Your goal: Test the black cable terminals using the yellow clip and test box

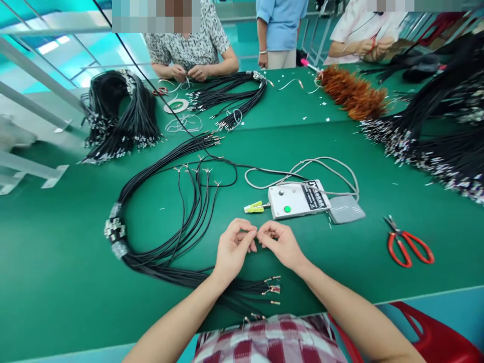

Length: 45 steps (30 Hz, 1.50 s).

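My left hand (pixel 235 249) and my right hand (pixel 282 245) meet over the green table, thumbs and forefingers pinched tip to tip. Whatever lies between the fingertips is too small or hidden to make out. To the left curves a bundle of black cables (pixel 124 201), banded at its middle; its lower end passes beneath my left forearm, showing stripped wire tips. Several single cables (pixel 200 217) with split ends fan out inside the curve. Just beyond my hands is a white box with a green button (pixel 287 205), a yellow-tipped piece (pixel 255 206) sticking out of its left side.
Red-handled scissors (pixel 410 247) lie at the right. A grey pad (pixel 346 207) and grey cord (pixel 340 166) adjoin the box. Cable heaps stand at back left (pixel 121 116) and right (pixel 423 126), near an orange duster (pixel 351 93). Other people work across the table.
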Motion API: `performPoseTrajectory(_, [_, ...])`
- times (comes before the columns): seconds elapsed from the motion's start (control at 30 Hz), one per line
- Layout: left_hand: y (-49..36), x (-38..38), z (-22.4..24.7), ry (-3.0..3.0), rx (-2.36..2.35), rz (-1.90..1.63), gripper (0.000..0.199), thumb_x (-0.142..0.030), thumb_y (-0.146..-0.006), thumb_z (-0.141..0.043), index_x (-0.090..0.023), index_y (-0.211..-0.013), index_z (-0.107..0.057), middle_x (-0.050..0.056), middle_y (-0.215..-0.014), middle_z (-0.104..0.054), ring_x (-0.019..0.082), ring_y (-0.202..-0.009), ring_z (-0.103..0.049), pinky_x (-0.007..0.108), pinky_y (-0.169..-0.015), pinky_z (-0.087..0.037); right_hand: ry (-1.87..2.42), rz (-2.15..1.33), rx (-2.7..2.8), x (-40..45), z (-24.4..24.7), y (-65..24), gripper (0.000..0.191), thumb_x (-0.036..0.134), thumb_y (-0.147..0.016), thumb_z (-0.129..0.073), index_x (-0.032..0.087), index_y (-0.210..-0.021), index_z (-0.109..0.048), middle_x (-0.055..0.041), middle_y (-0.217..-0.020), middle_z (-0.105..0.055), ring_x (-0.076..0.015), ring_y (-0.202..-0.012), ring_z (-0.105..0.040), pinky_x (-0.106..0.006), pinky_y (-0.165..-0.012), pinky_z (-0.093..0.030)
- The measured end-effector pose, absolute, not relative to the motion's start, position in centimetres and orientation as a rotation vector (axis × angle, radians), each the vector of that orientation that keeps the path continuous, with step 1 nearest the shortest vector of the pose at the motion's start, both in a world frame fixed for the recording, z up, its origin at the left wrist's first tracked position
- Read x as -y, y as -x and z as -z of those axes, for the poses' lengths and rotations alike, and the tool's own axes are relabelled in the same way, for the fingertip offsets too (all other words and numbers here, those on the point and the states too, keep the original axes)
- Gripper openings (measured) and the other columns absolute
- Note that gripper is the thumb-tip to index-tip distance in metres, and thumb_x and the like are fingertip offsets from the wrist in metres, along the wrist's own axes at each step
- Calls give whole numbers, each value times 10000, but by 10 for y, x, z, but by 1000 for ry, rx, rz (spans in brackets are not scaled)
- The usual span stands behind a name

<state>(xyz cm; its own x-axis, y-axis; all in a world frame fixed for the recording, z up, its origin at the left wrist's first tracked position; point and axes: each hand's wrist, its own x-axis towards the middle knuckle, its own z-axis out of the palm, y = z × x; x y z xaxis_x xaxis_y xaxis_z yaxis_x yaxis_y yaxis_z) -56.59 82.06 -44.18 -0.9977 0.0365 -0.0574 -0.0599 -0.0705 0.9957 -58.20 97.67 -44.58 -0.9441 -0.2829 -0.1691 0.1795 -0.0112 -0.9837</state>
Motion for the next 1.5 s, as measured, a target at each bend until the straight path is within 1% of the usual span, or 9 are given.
performPoseTrajectory(0.1, [559, -820, 447, -67, -2365, -2111, 94, -245, -931, -587, -172, -890, -629, 24, -967, -558, 47, -533, -555, 211, -495, -458, 221, 1904, -2145, -981, 445, 583, 143, 303, -845, -633, 195, -751, -636, 17, -664, -614, -123, -612, -551, -265, -608, -438])
performPoseTrajectory(0.23, [556, -819, 449, -149, -2652, -1872, 100, -202, -927, -571, -179, -851, -632, 27, -827, -633, 126, -737, -604, 244, -677, -488, 392, 1695, -2374, -988, 442, 583, 118, 257, -893, -595, 210, -794, -638, 9, -733, -652, -136, -674, -588, -268, -652, -462])
performPoseTrajectory(0.43, [565, -815, 449, 151, -2159, -2137, 162, -307, -908, -620, -162, -841, -589, -12, -685, -595, 72, -529, -473, 196, -498, -353, 639, 1254, -2789, -997, 432, 586, 97, 294, -941, -612, 228, -978, -673, 3, -893, -725, -151, -782, -665, -291, -759, -455])
performPoseTrajectory(0.53, [571, -811, 447, 157, -2053, -2186, 196, -332, -893, -641, -159, -835, -569, -21, -678, -576, 59, -496, -434, 191, -473, -328, 838, 1040, -2957, -994, 427, 591, 195, 352, -923, -657, 203, -1049, -668, -28, -978, -749, -181, -866, -685, -311, -789, -421])
performPoseTrajectory(0.63, [575, -806, 447, 0, -2208, -2053, 162, -301, -926, -595, -169, -837, -567, -10, -701, -588, 80, -538, -488, 205, -509, -387, 1123, 761, -3047, -987, 422, 600, 173, 316, -982, -567, 202, -925, -684, -17, -883, -750, -181, -819, -670, -326, -751, -363])
performPoseTrajectory(0.83, [576, -797, 453, -673, -2866, -1379, 180, -203, -983, -470, -189, -872, -610, 57, -836, -638, 179, -819, -611, 310, -784, -511, 1403, 353, -3024, -983, 423, 608, 233, 188, -980, -529, 182, -781, -649, -2, -714, -681, -159, -713, -599, -336, -733, -303])
performPoseTrajectory(0.97, [585, -792, 456, -511, -2824, -1568, 147, -195, -966, -516, -189, -860, -616, 36, -819, -648, 148, -761, -609, 265, -726, -505, 1373, 259, -3067, -987, 420, 618, 210, 196, -981, -536, 191, -812, -661, -4, -750, -698, -172, -734, -586, -348, -737, -294])
performPoseTrajectory(1.17, [611, -780, 456, -68, -2499, -1865, 110, -235, -899, -594, -168, -815, -616, 9, -727, -640, 116, -622, -593, 228, -591, -447, 1272, 6, -3100, -982, 411, 656, 163, 283, -906, -671, 173, -1025, -682, -103, -1117, -726, -273, -1026, -559, -394, -817, -307])
performPoseTrajectory(1.5, [633, -775, 459, -38, -2460, -1840, 69, -182, -851, -597, -161, -787, -615, 2, -670, -625, 113, -594, -570, 226, -581, -418, 1216, -31, -3002, -967, 417, 672, 63, 160, -864, -640, 174, -819, -682, -116, -861, -741, -281, -893, -584, -422, -804, -310])
